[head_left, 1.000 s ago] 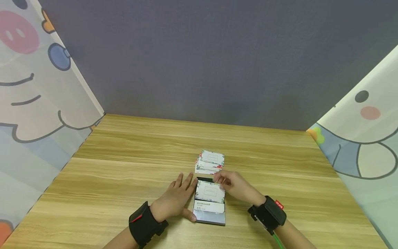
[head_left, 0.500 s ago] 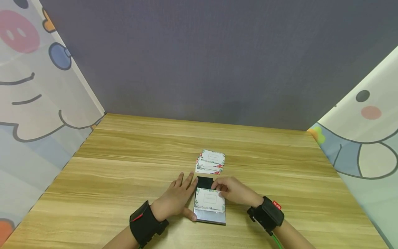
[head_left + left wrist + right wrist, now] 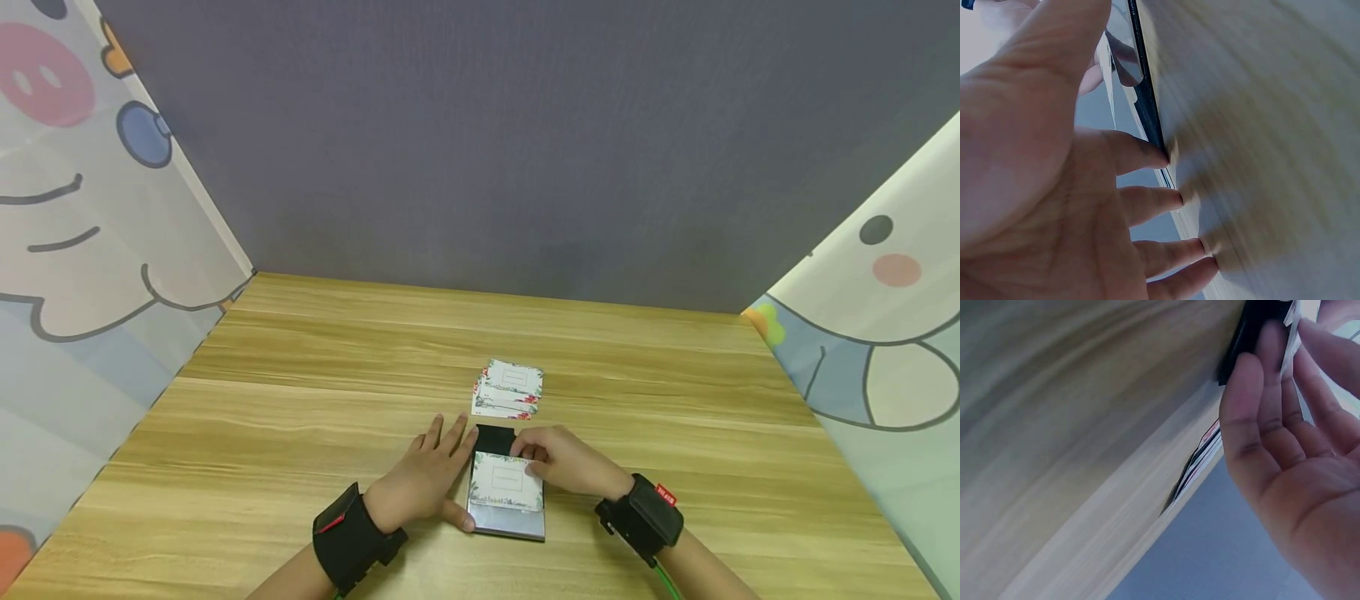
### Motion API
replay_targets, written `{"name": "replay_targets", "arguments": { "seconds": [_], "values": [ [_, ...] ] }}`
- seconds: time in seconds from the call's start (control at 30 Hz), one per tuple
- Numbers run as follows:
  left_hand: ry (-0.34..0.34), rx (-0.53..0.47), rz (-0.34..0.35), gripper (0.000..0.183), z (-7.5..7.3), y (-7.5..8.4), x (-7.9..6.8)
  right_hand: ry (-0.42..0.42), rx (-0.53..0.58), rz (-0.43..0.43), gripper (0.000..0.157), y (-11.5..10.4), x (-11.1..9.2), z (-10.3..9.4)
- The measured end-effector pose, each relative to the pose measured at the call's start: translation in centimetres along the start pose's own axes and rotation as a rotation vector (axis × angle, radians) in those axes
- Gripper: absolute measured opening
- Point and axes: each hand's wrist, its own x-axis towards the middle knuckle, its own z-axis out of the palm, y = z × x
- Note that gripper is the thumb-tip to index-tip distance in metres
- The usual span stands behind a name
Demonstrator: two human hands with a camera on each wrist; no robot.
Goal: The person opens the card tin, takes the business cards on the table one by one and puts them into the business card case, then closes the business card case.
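A narrow black card holder [image 3: 495, 438] with a shiny silver front lies flat on the wooden table. Over it is a white business card [image 3: 506, 485] with a leafy border, its lower edge above the silver part. My right hand [image 3: 572, 462] pinches this card near its top right corner, thumb on the face. In the right wrist view the card [image 3: 1291, 353] stands at a tilt between thumb and fingers. My left hand [image 3: 420, 482] rests along the holder's left side with fingers spread; its fingertips [image 3: 1159, 156] touch the table and the holder's edge.
Just beyond the holder, several loose business cards [image 3: 512, 380] with floral prints lie overlapping on the wooden table [image 3: 337, 350]. A grey partition [image 3: 480, 167] rises at the table's far edge, and cartoon-printed panels [image 3: 90, 233] stand at both sides.
The right hand has drawn the card toward the person, down the holder, baring more black at its top and covering the lettered card below. Left hand stays put; little differs over the last half second.
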Motion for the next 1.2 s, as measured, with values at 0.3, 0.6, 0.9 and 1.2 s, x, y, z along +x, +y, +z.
{"name": "replay_targets", "arguments": {
  "seconds": [0.3, 0.6, 0.9, 1.2],
  "values": [
    [0.004, 0.008, 0.007, 0.115, 0.02, -0.04, 0.05, -0.008, 0.001, 0.008, 0.019, -0.14, 0.01, 0.14],
    [-0.001, 0.009, 0.005, 0.115, 0.05, -0.02, 0.02, -0.082, -0.003, -0.016, 0.016, -0.35, -0.27, 0.17],
    [0.001, 0.017, 0.006, 0.115, 0.15, -0.10, 0.01, -0.122, -0.016, -0.080, 0.010, -0.38, -0.41, 0.26],
    [0.007, 0.017, 0.008, 0.115, 0.09, -0.05, -0.02, -0.131, -0.034, -0.106, 0.008, -0.19, -0.43, 0.28]
  ]
}}
